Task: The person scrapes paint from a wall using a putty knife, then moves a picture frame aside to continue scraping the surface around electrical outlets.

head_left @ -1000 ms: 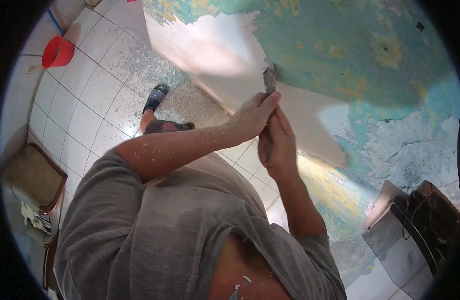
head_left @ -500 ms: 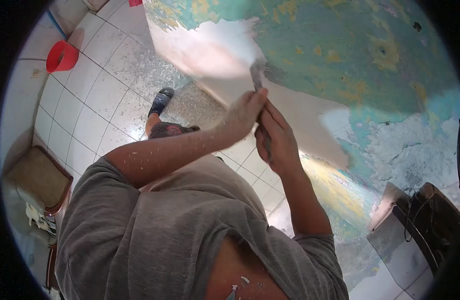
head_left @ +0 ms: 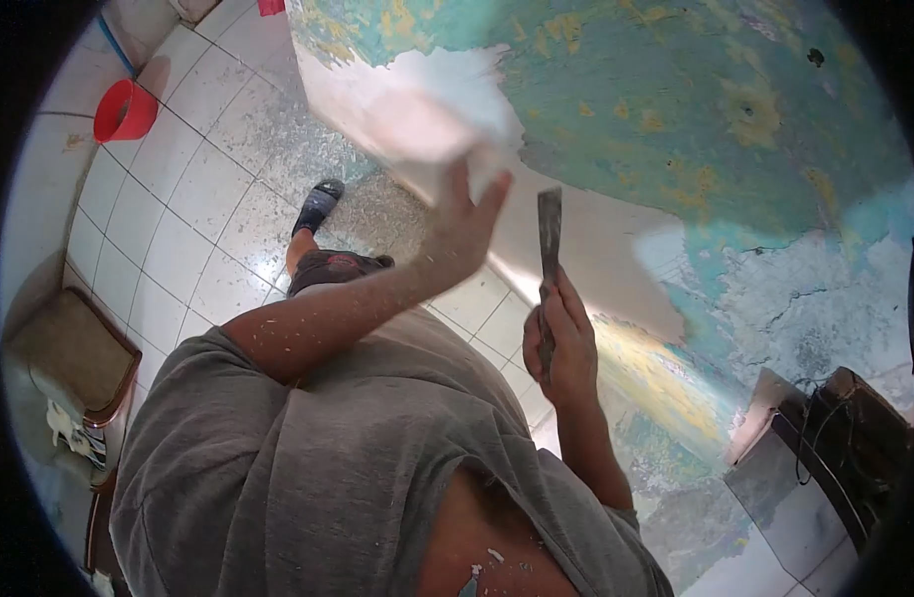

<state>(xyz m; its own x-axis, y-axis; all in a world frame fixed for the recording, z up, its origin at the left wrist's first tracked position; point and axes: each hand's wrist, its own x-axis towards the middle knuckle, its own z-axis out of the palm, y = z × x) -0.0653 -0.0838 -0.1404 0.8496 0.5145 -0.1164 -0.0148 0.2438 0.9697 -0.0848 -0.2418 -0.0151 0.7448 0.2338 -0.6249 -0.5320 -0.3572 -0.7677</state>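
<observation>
My right hand (head_left: 564, 340) grips the handle of a metal paint scraper (head_left: 548, 231), whose blade points up just in front of the wall (head_left: 716, 109). The wall carries flaking green-blue paint with a large bare white patch (head_left: 427, 99) scraped clean. My left hand (head_left: 460, 227) is lifted off the scraper, fingers spread, near the edge of the white patch and holding nothing. Paint flecks dot my left forearm.
The white tiled floor (head_left: 198, 189) is strewn with paint chips. A red bucket (head_left: 125, 109) stands at the far left. A cushioned wooden chair (head_left: 69, 353) is at the left, dark furniture (head_left: 845, 438) with cables at the lower right. My sandalled foot (head_left: 316, 206) rests near the wall base.
Both hands were pressing the scraper against the paint edge. Now the left hand has let go and opened, and the right hand has drawn the scraper back and down from the wall.
</observation>
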